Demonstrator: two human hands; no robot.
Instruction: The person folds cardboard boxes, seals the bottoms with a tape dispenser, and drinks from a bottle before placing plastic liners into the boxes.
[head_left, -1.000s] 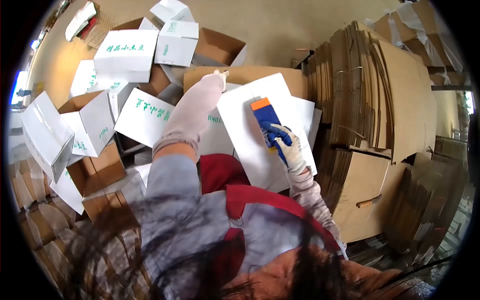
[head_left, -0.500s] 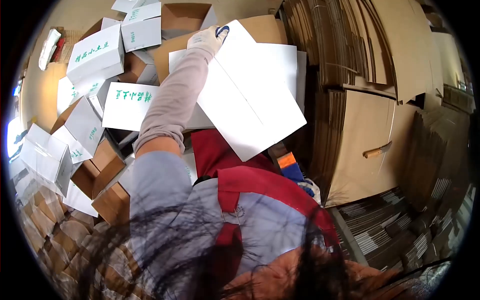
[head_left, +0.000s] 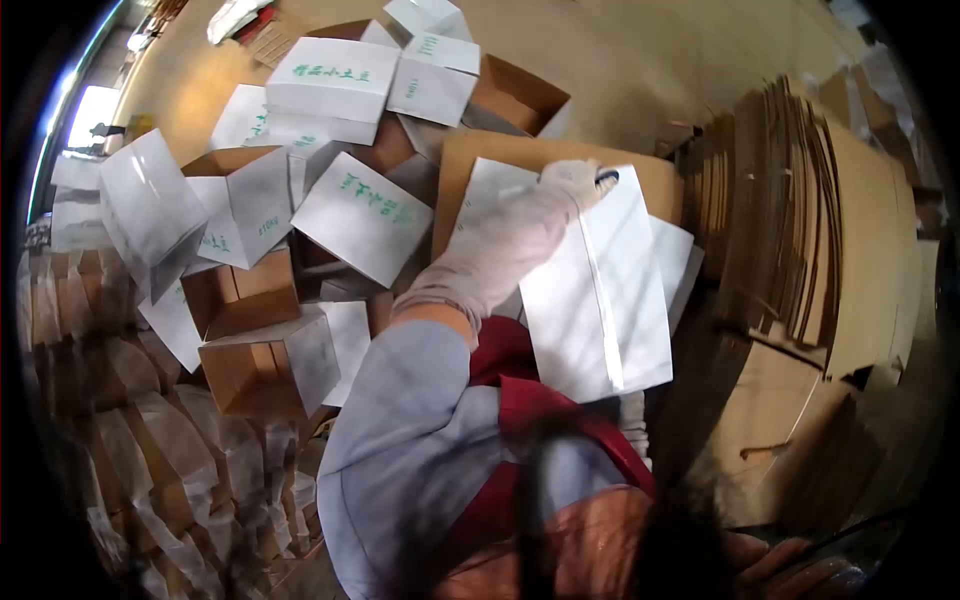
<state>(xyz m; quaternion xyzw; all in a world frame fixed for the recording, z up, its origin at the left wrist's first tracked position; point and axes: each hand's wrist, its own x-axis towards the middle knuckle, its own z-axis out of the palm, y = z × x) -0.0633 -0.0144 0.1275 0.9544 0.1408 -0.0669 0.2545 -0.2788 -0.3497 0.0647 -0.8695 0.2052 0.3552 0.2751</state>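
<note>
My left hand [head_left: 578, 183], in a white glove with dark blue at the fingertips, grips the upper end of a white folded-flat carton [head_left: 610, 290]. The carton hangs tilted in front of my body, and a pale strip runs lengthwise down its middle. Beneath it, more white cardboard [head_left: 492, 185] lies over a brown cardboard box [head_left: 560, 148]. Of my right arm, only a ribbed, light grey sleeve or cuff [head_left: 635, 430] shows by the carton's lower right corner. The fingers of my right hand are hidden.
White cartons with green lettering [head_left: 335, 75] are heaped at the left, several showing brown insides [head_left: 255, 375]. Brown flat cardboard stacks [head_left: 790, 210] stand at the right, with a wooden-handled tool [head_left: 765, 451] on lower cardboard. Wrapped brown bundles [head_left: 170, 450] lie lower left.
The view has swung, so the cartons sit further right. The held carton has turned more upright and a pale strip shows on it. The orange-and-blue object near my right hand is hidden now.
</note>
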